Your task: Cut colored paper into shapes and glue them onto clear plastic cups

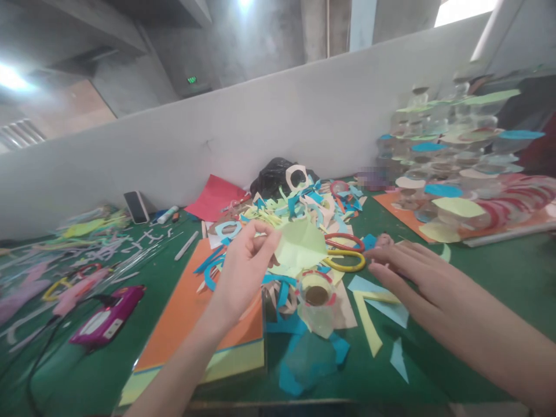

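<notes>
My left hand (249, 263) pinches a light green sheet of paper (302, 246) by its left edge, above a heap of cut scraps. A pair of scissors with a red and a yellow handle (346, 260) lies just right of the sheet; its blades are hidden. Close to the handle loops, my right hand (403, 269) has its fingers stretched out, holding nothing that I can see. Below the sheet is a clear plastic cup (316, 295) with red marks round its rim. Blue and pale yellow paper scraps (369, 324) lie between my hands.
Orange and yellow paper (182, 324) lies stacked at left. Further left are a purple device (108, 318) with a cable, a phone (136, 207) and foam strips. A black bag (278, 176) sits behind the scrap heap (308, 202). Stacked clear cups (456, 156) with paper circles stand at right.
</notes>
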`<action>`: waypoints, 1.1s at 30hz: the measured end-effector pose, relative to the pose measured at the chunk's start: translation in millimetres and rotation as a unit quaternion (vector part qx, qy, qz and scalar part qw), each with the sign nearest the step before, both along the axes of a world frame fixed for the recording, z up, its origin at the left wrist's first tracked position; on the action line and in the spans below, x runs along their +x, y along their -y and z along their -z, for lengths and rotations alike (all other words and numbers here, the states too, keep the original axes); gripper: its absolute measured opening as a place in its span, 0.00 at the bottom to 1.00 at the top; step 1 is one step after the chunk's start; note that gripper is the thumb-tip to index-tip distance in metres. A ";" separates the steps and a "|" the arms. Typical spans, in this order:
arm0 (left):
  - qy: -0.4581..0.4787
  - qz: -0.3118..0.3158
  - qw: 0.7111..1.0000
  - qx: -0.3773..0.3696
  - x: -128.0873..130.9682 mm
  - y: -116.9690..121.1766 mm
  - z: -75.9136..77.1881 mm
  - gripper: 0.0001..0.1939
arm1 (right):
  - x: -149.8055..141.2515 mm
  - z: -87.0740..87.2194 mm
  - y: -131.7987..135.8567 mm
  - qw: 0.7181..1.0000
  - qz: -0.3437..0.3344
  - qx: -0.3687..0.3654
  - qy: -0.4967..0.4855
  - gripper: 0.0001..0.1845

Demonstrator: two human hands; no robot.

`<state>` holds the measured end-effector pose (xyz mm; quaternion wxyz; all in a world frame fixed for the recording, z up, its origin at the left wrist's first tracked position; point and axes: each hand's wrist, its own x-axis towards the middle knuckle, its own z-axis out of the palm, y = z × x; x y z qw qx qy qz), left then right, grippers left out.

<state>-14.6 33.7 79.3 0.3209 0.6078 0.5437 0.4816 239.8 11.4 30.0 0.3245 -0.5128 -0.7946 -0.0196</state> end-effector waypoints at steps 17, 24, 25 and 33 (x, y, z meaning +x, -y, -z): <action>0.025 0.103 0.982 -0.158 3.8 23.4 12.1 0.21 | -45.8 -13.0 -6.7 0.969 -0.084 -0.164 -0.163 0.23; -0.041 0.063 0.984 -0.161 -0.4 27.5 23.2 0.22 | -40.6 -18.4 4.1 0.960 -0.102 -0.206 -0.157 0.26; -0.052 0.058 0.984 -0.162 -0.7 27.7 23.6 0.23 | -40.6 -17.8 3.7 0.959 -0.102 -0.209 -0.160 0.25; -0.071 0.054 0.979 -0.185 -5.3 25.9 35.1 0.24 | -41.5 -6.9 -5.1 0.947 -0.106 -0.262 -0.152 0.20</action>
